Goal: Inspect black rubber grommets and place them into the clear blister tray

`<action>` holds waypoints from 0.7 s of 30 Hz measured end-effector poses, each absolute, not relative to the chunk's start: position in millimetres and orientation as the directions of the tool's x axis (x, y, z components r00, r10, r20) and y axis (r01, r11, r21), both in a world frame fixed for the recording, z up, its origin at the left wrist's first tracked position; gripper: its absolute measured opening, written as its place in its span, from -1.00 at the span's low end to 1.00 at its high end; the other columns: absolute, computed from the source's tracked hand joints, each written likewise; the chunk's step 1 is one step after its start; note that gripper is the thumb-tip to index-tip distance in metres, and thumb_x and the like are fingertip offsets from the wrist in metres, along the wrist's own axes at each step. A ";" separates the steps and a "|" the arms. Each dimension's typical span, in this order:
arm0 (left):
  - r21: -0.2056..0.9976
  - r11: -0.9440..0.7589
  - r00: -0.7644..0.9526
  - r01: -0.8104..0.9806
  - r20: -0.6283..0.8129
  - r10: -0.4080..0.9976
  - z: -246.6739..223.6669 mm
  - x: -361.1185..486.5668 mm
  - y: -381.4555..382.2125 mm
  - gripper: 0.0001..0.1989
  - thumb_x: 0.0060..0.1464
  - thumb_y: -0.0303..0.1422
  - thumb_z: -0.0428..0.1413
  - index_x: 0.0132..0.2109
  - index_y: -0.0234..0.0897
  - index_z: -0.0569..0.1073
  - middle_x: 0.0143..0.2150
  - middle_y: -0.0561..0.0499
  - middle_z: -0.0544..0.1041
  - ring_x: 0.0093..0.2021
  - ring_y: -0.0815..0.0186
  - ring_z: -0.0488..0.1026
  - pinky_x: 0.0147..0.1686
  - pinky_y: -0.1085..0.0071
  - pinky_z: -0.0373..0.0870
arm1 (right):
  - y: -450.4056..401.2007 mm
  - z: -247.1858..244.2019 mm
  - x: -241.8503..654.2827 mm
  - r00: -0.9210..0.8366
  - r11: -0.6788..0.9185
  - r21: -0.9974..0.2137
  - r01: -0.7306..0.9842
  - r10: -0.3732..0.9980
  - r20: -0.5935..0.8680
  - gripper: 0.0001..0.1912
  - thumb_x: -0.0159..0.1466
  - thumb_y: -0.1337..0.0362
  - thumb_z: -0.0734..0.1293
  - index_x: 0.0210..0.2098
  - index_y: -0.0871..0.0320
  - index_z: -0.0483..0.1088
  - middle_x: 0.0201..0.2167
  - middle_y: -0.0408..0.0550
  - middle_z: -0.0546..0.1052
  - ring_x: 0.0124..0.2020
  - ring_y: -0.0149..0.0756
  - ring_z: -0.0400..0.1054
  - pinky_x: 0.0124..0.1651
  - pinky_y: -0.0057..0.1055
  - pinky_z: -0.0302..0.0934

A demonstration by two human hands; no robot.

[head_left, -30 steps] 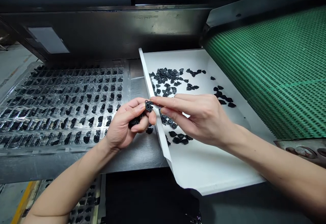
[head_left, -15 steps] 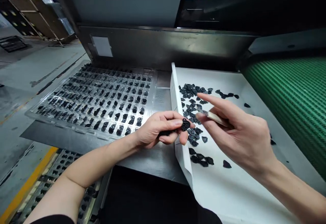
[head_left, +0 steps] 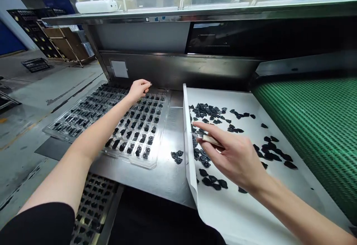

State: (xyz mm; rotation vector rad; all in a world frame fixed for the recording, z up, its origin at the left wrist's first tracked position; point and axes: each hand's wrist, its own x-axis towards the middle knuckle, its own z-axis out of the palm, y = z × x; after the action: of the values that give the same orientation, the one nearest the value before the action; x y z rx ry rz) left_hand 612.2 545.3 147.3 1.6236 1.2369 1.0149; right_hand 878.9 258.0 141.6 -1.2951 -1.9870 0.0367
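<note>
Hovering over the far part of the clear tray [head_left: 161,129], the left hand [head_left: 140,90] was curled, with a small black piece [head_left: 150,84] pinched at its fingertips. Rows of compartments in that tray held many more dark pieces. The right hand [head_left: 228,148] hung above the white sheet [head_left: 220,211], its thumb and fingers closed on a slim tool [head_left: 211,139] with a pale handle; the tip pointed left, near the sheet's raised edge. Loose black parts [head_left: 206,111] lay scattered on the sheet, bunched at the far left and in smaller groups elsewhere. A little cluster of parts [head_left: 177,157] rested on the bare metal surface [head_left: 174,129], between tray and sheet. A green mesh belt [head_left: 312,100] ran along the right side, and a second tray [head_left: 92,200], also filled, sat lower down.
</note>
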 end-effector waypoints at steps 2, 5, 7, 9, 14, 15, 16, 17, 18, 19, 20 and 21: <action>0.889 -0.144 0.156 0.435 0.083 0.984 144.6 612.6 576.4 -0.85 0.41 -0.35 0.20 -0.11 -0.39 0.53 -0.39 0.07 0.43 -0.44 0.41 0.34 -0.39 0.46 0.36 | 258.2 140.3 878.7 -0.215 0.495 -0.407 0.768 0.798 0.564 -0.60 0.49 0.38 0.30 0.27 0.23 0.52 -0.18 -0.08 0.72 -0.39 -0.38 0.56 -0.39 -0.43 0.38; 0.803 -0.127 0.144 0.582 0.052 0.988 135.7 616.7 604.7 -0.72 0.39 -0.20 0.27 0.01 -0.37 0.57 -0.06 -0.08 0.60 -0.11 0.20 0.58 -0.06 0.19 0.60 | 258.8 139.3 878.6 -0.210 0.491 -0.410 0.769 0.799 0.563 -0.62 0.49 0.37 0.27 0.23 0.20 0.54 -0.23 -0.10 0.71 -0.43 -0.38 0.54 -0.41 -0.42 0.36; 0.761 -0.120 0.145 0.637 0.035 0.989 129.1 620.3 613.9 -0.67 0.39 -0.19 0.27 0.12 -0.35 0.56 0.11 -0.14 0.59 0.07 0.11 0.58 0.09 0.07 0.60 | 258.8 139.1 878.6 -0.217 0.498 -0.407 0.766 0.796 0.566 -0.63 0.48 0.37 0.27 0.21 0.21 0.54 -0.27 -0.11 0.71 -0.49 -0.39 0.49 -0.44 -0.42 0.33; 0.739 -0.113 0.144 0.664 0.022 0.989 124.6 622.4 618.1 -0.65 0.39 -0.21 0.27 0.17 -0.33 0.55 0.18 -0.18 0.57 0.13 0.08 0.57 0.13 0.02 0.59 | 258.2 139.3 878.4 -0.230 0.515 -0.420 0.747 0.794 0.563 -0.63 0.48 0.37 0.27 0.21 0.22 0.54 -0.28 -0.11 0.70 -0.49 -0.40 0.48 -0.45 -0.43 0.33; 0.782 -0.118 0.142 0.612 0.039 0.989 132.4 623.2 612.5 -0.70 0.40 -0.22 0.26 0.11 -0.34 0.55 0.09 -0.13 0.58 0.01 0.16 0.58 0.01 0.14 0.62 | 256.4 141.3 877.0 -0.242 0.522 -0.455 0.722 0.806 0.541 -0.63 0.47 0.39 0.28 0.19 0.23 0.56 -0.25 -0.11 0.71 -0.44 -0.39 0.54 -0.44 -0.45 0.39; 0.805 -0.125 0.148 0.579 0.047 0.988 136.2 624.7 607.1 -0.72 0.41 -0.22 0.25 0.07 -0.35 0.55 0.01 -0.10 0.59 -0.09 0.22 0.57 -0.08 0.22 0.61 | 256.6 142.0 876.8 -0.240 0.521 -0.456 0.721 0.806 0.541 -0.64 0.47 0.40 0.28 0.19 0.23 0.56 -0.23 -0.10 0.71 -0.40 -0.37 0.57 -0.44 -0.45 0.41; 0.832 -0.133 0.158 0.538 0.055 0.986 139.9 626.8 599.0 -0.75 0.42 -0.23 0.24 0.03 -0.36 0.55 -0.10 -0.06 0.58 -0.21 0.29 0.53 -0.19 0.31 0.57 | 256.9 142.6 876.8 -0.241 0.524 -0.455 0.720 0.804 0.544 -0.64 0.47 0.40 0.28 0.18 0.22 0.56 -0.20 -0.07 0.72 -0.36 -0.34 0.60 -0.42 -0.44 0.44; 0.861 -0.140 0.174 0.489 0.060 0.983 143.1 629.3 587.6 -0.76 0.43 -0.24 0.21 -0.01 -0.38 0.54 -0.23 -0.01 0.54 -0.34 0.36 0.45 -0.30 0.40 0.48 | 257.2 143.3 876.8 -0.244 0.530 -0.449 0.720 0.798 0.551 -0.64 0.47 0.40 0.28 0.18 0.21 0.57 -0.17 -0.05 0.72 -0.31 -0.31 0.63 -0.39 -0.43 0.47; 0.889 -0.145 0.199 0.434 0.062 0.978 145.5 631.9 572.4 -0.76 0.45 -0.25 0.18 -0.03 -0.39 0.54 -0.34 0.04 0.48 -0.45 0.43 0.33 -0.40 0.47 0.36 | 257.3 143.9 877.0 -0.247 0.536 -0.439 0.721 0.791 0.560 -0.65 0.47 0.40 0.28 0.17 0.20 0.57 -0.14 -0.03 0.72 -0.27 -0.27 0.65 -0.36 -0.41 0.51; 0.915 -0.146 0.231 0.376 0.060 0.971 146.7 634.1 553.3 -0.75 0.47 -0.25 0.15 -0.03 -0.41 0.54 -0.43 0.09 0.40 -0.52 0.47 0.21 -0.47 0.50 0.23 | 257.1 144.5 877.4 -0.250 0.540 -0.430 0.723 0.786 0.566 -0.65 0.48 0.39 0.28 0.17 0.19 0.57 -0.12 -0.02 0.72 -0.25 -0.24 0.67 -0.33 -0.39 0.54; 0.937 -0.141 0.276 0.319 0.051 0.960 146.8 635.9 530.3 -0.72 0.48 -0.23 0.13 -0.01 -0.42 0.55 -0.48 0.12 0.33 -0.55 0.48 0.12 -0.52 0.51 0.13 | 256.5 144.9 878.0 -0.252 0.546 -0.426 0.721 0.780 0.573 -0.66 0.48 0.38 0.29 0.18 0.15 0.57 -0.11 -0.01 0.72 -0.27 -0.22 0.67 -0.33 -0.37 0.56; 0.955 -0.130 0.327 0.266 0.038 0.944 145.8 637.5 504.1 -0.69 0.48 -0.20 0.12 0.03 -0.42 0.56 -0.50 0.13 0.30 -0.56 0.48 0.10 -0.54 0.51 0.06 | 255.7 145.4 878.9 -0.245 0.547 -0.431 0.717 0.778 0.579 -0.67 0.49 0.35 0.31 0.18 0.10 0.58 -0.13 -0.02 0.72 -0.31 -0.21 0.66 -0.35 -0.37 0.57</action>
State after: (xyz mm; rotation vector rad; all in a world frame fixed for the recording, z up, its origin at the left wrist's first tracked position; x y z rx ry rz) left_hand 637.5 504.1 145.8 1.6171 1.1181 0.8728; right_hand 878.9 255.7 145.4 -1.2052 -2.0025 0.0983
